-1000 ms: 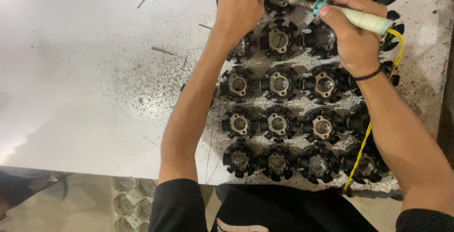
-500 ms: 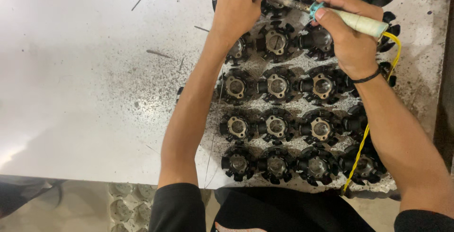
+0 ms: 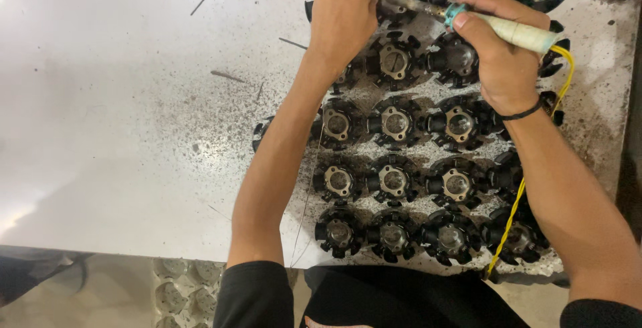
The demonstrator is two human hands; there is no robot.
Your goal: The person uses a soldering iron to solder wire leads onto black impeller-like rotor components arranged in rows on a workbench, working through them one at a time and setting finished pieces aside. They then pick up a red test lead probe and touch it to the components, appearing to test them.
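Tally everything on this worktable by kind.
Black fan-shaped parts: about 20, some hidden under the arms
Pen-shaped tool: 1
Yellow cable: 1
Thin wire: 1
Total: about 23

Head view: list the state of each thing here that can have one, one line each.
Right hand: closed around the soldering iron.
Soldering iron: held level, tip toward a top-row part.
Left hand: fingers pinched at that same part; what it holds is hidden.
Yellow cord: slack, trailing off the table's near edge.
Black round parts: lying flat in rows.
Metal table: speckled with dark debris.
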